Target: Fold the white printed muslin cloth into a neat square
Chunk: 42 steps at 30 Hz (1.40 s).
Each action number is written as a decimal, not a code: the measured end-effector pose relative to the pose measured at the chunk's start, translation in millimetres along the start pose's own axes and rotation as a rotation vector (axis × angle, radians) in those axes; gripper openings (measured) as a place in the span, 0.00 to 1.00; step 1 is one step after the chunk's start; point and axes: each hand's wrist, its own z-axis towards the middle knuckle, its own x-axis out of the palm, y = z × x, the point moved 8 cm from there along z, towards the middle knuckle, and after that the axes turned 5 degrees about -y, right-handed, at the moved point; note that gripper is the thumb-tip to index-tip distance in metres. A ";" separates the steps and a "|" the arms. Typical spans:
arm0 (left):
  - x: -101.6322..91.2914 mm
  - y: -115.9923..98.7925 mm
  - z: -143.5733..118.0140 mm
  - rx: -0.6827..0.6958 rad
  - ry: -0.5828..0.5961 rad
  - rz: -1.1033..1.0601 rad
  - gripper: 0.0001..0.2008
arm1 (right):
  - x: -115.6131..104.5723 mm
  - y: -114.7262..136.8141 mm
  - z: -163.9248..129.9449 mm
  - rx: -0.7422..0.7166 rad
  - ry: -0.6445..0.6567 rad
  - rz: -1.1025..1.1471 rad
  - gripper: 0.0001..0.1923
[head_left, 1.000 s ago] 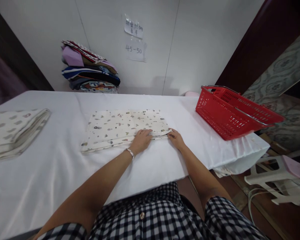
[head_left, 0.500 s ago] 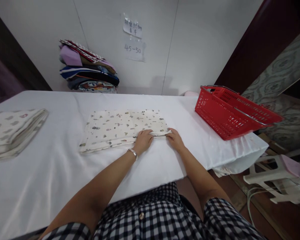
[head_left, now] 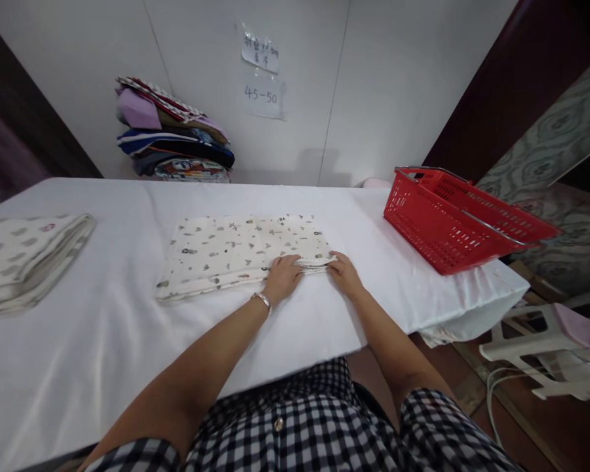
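Left of the left hand's fingers the folded printed cloth lies flat, bare table beyond it up to a folded stack. Right of the right hand's fingers runs open cover, then the red basket blocks. Ahead, a clothes pile stands against the wall.

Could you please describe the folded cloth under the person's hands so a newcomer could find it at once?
On the white table, look mid-way between the red basket and another folded stack. The cream printed cloth lies flat, alone touched by both hands.
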 end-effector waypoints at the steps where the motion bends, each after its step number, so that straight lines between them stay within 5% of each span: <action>1: -0.6 -0.9 0.1 0.004 0.002 0.001 0.11 | -0.9 0.7 -0.1 0.000 -0.006 -0.001 0.09; 14: 2.7 4.1 2.4 -0.052 -0.031 -0.016 0.15 | -3.3 8.9 0.3 -0.024 0.035 -0.028 0.10; 25: 1.3 5.2 3.8 -0.088 -0.022 -0.009 0.14 | -10.3 -8.9 -8.2 0.063 0.060 -0.053 0.19; 35: 3.4 9.0 4.9 -0.115 -0.049 -0.002 0.14 | -12.0 7.1 -3.7 -0.033 0.082 -0.062 0.22; 42: 2.2 8.0 2.9 -0.115 -0.042 -0.020 0.14 | -12.2 5.3 0.2 -0.018 0.060 -0.056 0.16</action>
